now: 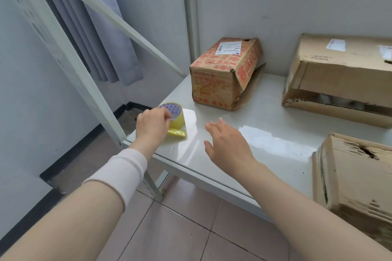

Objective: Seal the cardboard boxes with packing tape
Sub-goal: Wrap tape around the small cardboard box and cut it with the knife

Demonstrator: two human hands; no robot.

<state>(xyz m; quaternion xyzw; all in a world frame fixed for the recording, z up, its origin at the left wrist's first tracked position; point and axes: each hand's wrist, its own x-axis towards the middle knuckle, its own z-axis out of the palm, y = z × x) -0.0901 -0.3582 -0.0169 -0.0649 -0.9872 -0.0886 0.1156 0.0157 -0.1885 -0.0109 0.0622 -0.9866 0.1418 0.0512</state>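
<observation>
Left hand [153,122], in the head view, is clamped over the top rim of the tape roll [175,115], fingers curled round it. The roll stands on edge at the near left corner of the counter [275,129]. Just to the right of the left hand, the right hand [226,144] is held flat with fingers spread apart and nothing in it, above bare counter; whether it touches the surface cannot be told.

Beyond both hands a red-printed box [220,78] lies with a flap hanging loose at its right end. Further right of the right hand a larger box [339,82] gapes along its side, and a torn box [356,186] sits close beside the right forearm.

Picking up the roll is judged to be the step in hand. A firm hold across the roll's width is advised, so it cannot twist. The free tape end is best found by the right hand before any box is approached, and the loose flap should be pressed closed first, so that tape is laid over a shut seam.
</observation>
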